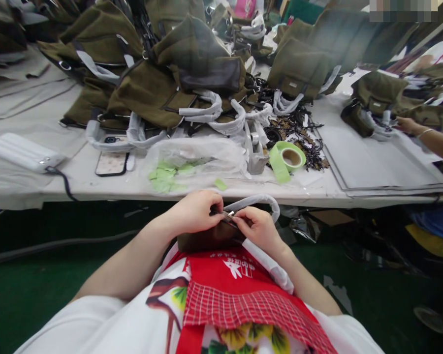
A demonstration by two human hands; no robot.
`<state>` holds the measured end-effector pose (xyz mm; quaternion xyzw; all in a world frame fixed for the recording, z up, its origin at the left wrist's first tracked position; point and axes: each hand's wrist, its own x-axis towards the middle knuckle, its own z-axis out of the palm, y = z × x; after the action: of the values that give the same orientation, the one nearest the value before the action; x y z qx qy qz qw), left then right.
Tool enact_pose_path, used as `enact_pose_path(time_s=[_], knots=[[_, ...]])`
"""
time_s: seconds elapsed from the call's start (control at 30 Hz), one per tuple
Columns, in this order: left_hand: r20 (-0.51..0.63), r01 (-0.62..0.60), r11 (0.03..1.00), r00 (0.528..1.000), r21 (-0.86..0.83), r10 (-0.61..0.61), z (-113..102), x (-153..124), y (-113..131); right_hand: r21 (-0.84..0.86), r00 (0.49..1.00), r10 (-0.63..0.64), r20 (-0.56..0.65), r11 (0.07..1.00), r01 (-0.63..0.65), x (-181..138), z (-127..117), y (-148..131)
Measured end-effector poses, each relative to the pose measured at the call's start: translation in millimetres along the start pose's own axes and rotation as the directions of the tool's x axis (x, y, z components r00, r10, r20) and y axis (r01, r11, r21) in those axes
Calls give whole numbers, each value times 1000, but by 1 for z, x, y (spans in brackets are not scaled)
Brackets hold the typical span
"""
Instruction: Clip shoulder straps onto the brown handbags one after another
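A dark brown handbag (206, 241) rests against my red apron, its wrapped handles (258, 199) covered in white protective film. My left hand (197, 211) pinches the bag's top edge, fingers curled over it. Close beside it, my right hand (256, 225) grips the same edge with thumb and fingertips. Between the two hands shows a small shiny metal piece (231, 214), perhaps a zipper pull; its kind is too small to tell. Much of the bag's opening is hidden behind my fingers.
Olive bags (151, 93) crowd the white table (96, 189). Near its front edge lie a phone (112, 163), a white power bank (24, 151), a plastic bag (206, 152) with green pieces, green tape (287, 160) and dark straps (310, 142). At right, another person's hand (409, 126) touches a bag.
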<state>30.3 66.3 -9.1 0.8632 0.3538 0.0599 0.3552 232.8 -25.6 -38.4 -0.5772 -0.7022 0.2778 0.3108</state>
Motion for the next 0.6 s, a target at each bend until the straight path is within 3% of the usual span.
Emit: enact_pose_path(time_s=[0.1, 0.2, 0.33, 0.4, 0.47, 0.53, 0.6], knots=[[19, -7, 1000, 1000, -20, 7, 0, 4, 0, 5, 1000, -6, -6, 1000, 7, 2, 0, -1], [-49, -49, 985, 998, -163, 42, -2, 8, 2, 38, 998, -32, -60, 999, 35, 5, -1, -4], [-175, -139, 929, 981, -344, 82, -12, 19, 6, 308, 998, -31, -60, 950, 48, 11, 4, -5], [-168, -205, 910, 974, -360, 153, -18, 31, 8, 552, 997, 81, -14, 832, -60, 14, 10, -2], [-168, -252, 899, 965, -358, 203, -27, 50, 10, 770, 978, 195, 72, 612, -179, 15, 18, 4], [-228, -239, 925, 958, -295, 175, -36, 81, 16, 881, 963, 226, 150, 411, -234, 13, 25, 11], [-277, -148, 984, 954, -103, 115, -46, 121, 23, 913, 961, 217, 173, 331, -239, 8, 31, 17]])
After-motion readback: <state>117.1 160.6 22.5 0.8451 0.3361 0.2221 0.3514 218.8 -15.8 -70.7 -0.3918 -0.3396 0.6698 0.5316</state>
